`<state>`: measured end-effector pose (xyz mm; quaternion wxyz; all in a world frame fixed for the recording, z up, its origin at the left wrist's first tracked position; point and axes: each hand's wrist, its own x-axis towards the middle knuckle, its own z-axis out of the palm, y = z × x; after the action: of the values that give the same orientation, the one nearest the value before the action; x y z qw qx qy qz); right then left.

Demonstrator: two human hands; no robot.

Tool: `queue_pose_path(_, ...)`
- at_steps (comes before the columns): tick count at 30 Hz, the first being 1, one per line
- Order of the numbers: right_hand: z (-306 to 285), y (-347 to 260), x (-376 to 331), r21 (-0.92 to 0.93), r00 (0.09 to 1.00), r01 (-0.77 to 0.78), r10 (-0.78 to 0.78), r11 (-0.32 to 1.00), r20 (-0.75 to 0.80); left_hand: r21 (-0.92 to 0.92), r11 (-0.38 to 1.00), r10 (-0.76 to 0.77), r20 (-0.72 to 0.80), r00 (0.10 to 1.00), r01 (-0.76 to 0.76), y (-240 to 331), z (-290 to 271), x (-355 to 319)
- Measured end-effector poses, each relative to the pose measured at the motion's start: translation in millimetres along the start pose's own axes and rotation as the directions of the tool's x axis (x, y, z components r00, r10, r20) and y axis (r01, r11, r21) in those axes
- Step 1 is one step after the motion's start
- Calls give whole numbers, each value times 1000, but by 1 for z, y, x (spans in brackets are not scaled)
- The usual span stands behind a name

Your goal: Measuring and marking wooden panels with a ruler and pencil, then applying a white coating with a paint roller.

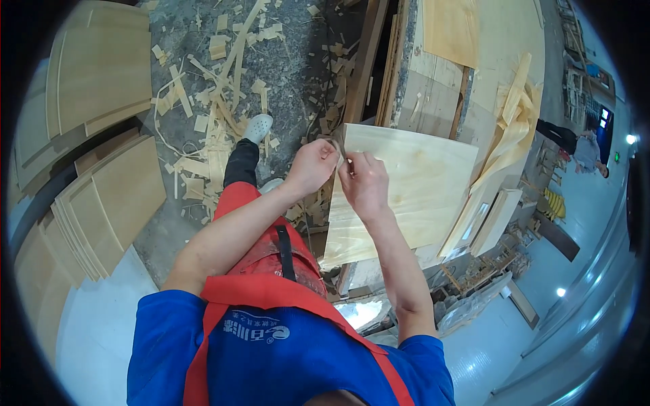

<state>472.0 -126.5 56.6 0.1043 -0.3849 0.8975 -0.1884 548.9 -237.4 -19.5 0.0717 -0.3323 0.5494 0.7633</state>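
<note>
Gripping one veneer sheet (406, 189), two hands (338, 172)

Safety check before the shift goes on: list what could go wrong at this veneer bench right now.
1. Both hands, left hand and right hand, pinch a thin strip at the corner of the veneer sheet; bare fingers there could likely catch splinters.
2. The sheet looks thin and may crack or tear at that corner.
3. Wood scraps litter the floor around the shoe; slipping or tripping seems possible.
</note>
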Motion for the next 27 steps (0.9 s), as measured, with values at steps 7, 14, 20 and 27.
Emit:
queue_pose_path(7, -11, -5, -17, 10, 999, -37, 37, 999, 22, 3, 1000, -2, 25, 1000, 2, -12, 1, -10)
queue_pose_path(14, 1, -2, -29, 4, 1000, -16, 16, 1000, 0, 26, 997, -76, 24, 997, 75, -21, 5, -15)
queue_pose_path(20, 3, -6, -45, 14, 998, -48, 48, 999, 31, 45, 999, 8, 16, 1000, -9, -32, 8, -27)
queue_pose_path(27, -3, -7, -60, 11, 1000, -25, 25, 1000, 13, 35, 998, -53, 28, 998, 52, -38, 9, -37)
